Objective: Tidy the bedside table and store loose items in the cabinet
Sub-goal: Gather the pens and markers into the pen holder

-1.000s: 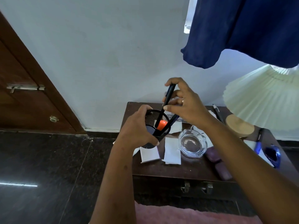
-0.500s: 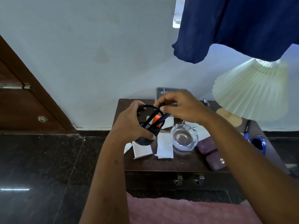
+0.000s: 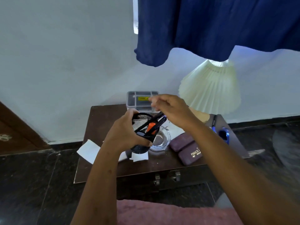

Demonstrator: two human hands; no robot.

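Note:
My left hand (image 3: 122, 134) grips a black mesh pen cup (image 3: 140, 122), tilted to the right above the dark wooden bedside table (image 3: 95, 161). An orange marker (image 3: 151, 126) and dark pens (image 3: 159, 116) lie inside, their ends sticking out over the rim. My right hand (image 3: 172, 109) hovers just above and right of those ends, blurred, fingers loosely apart with nothing seen in them. On the table lie white paper slips (image 3: 88, 151), a glass ashtray (image 3: 161, 138), two purple cases (image 3: 189, 151), a blue pen (image 3: 214, 124) and a blue object (image 3: 224, 135).
A clear plastic organiser box (image 3: 142, 99) leans on the wall at the table's back. A pleated lamp (image 3: 211, 88) stands at the back right under a hanging blue cloth (image 3: 211, 26). Cabinet handles (image 3: 167, 176) face me; pink fabric (image 3: 162, 213) lies below. A brown door (image 3: 14, 135) is left.
The black pen held upright in my right hand went down into the mesh cup. My right hand has let go and lifted off the pens. The cup tilted further right.

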